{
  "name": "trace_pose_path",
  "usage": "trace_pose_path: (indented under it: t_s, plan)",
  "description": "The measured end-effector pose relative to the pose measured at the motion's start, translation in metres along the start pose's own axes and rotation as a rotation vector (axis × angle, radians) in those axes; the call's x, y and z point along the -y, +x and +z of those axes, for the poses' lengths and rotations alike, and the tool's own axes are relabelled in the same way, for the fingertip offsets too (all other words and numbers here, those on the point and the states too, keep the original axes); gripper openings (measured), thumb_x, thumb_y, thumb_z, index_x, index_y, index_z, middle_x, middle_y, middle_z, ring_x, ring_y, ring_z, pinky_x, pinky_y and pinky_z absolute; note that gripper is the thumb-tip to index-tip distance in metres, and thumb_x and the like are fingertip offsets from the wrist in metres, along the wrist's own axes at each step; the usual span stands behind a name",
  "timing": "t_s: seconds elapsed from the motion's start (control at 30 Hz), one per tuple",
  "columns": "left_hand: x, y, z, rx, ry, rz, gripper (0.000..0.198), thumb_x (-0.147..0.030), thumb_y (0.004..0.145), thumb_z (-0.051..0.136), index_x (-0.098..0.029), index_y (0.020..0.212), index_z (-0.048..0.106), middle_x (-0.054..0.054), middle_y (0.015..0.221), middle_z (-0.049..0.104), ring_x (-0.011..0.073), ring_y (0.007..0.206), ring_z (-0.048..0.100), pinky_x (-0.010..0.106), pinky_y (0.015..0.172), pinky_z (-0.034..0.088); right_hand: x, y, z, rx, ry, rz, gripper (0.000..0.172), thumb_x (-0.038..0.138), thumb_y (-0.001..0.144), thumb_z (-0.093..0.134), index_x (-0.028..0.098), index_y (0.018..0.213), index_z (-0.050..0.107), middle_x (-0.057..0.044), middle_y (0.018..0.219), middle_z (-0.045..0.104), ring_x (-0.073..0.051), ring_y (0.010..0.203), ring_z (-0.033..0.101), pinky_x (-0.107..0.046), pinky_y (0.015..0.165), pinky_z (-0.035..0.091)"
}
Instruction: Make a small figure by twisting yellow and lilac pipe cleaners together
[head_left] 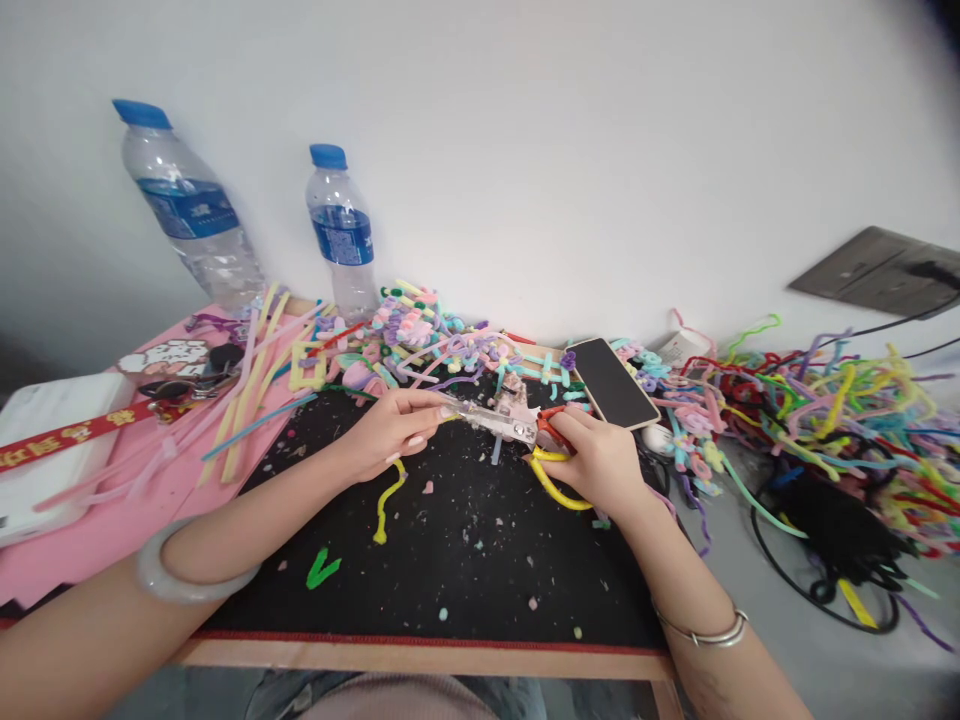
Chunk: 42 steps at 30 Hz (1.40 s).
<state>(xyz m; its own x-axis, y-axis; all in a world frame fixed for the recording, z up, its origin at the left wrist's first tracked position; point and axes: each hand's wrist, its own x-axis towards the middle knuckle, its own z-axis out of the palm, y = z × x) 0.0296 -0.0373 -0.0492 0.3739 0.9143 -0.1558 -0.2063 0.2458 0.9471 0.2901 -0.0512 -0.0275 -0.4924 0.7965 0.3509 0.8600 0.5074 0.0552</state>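
Note:
My left hand pinches a yellow pipe cleaner that trails down over the black mat. My right hand grips pliers with yellow and red handles; their metal jaws point left and meet the piece at my left fingertips. A pale bangle sits on my left wrist, a thin silver bracelet on my right.
A heap of pastel pipe-cleaner shapes lies behind my hands, a phone to the right, and a tangle of bright pipe cleaners beyond it. Two water bottles stand by the wall. A green V-shaped scrap lies on the mat.

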Motion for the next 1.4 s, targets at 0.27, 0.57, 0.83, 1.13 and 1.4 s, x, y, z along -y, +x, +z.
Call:
trace_pose_path:
  t_s: [0.27,0.57,0.83,1.13,1.4]
  plan:
    - [0.002,0.0,-0.001,-0.022,0.036,0.003,0.02,-0.031,0.075,0.064,-0.014,0.085,0.064,-0.009,0.04,0.037,0.002,0.031,0.024,0.017,0.034,0.014,-0.008,0.002,0.001,-0.091,0.032,0.179,0.019,0.036,0.075,0.056,0.019,0.083,0.058,-0.004,0.074,0.065,-0.018,0.065,0.059,-0.024,0.054,0.033]
    - [0.0,0.002,0.001,-0.014,0.082,0.082,0.028,-0.037,0.08,0.059,-0.013,0.095,0.065,-0.006,0.047,0.045,0.0059,0.043,0.036,0.02,0.046,0.027,-0.037,0.031,0.002,-0.06,-0.075,0.2,0.021,0.034,0.074,0.058,0.02,0.089,0.057,-0.006,0.083,0.067,-0.022,0.073,0.061,-0.027,0.056,0.035]
    - [0.004,0.004,-0.002,0.03,0.069,0.052,0.025,-0.037,0.078,0.062,-0.014,0.09,0.063,-0.004,0.052,0.05,0.0054,0.043,0.035,0.019,0.043,0.022,-0.061,0.08,0.021,0.036,-0.007,0.032,0.03,0.023,0.078,0.055,0.015,0.107,0.054,-0.011,0.105,0.063,-0.025,0.095,0.057,-0.031,0.074,0.042]
    - [-0.002,0.002,0.002,0.09,-0.037,-0.005,0.018,-0.031,0.079,0.061,-0.015,0.086,0.056,-0.003,0.056,0.058,0.0044,0.039,0.042,0.017,0.039,0.029,-0.059,0.114,0.044,0.055,0.113,0.065,0.028,0.009,0.075,0.052,0.011,0.102,0.056,-0.015,0.1,0.063,-0.026,0.096,0.055,-0.034,0.081,0.042]
    - [-0.001,0.003,-0.002,0.067,-0.326,0.001,0.014,-0.026,0.08,0.062,-0.018,0.088,0.054,0.0,0.065,0.062,0.0093,0.054,0.057,0.017,0.048,0.043,0.016,0.077,-0.001,-0.124,0.41,0.038,0.015,0.017,0.087,0.044,0.019,0.097,0.054,-0.004,0.083,0.064,-0.016,0.07,0.058,-0.025,0.065,0.042]
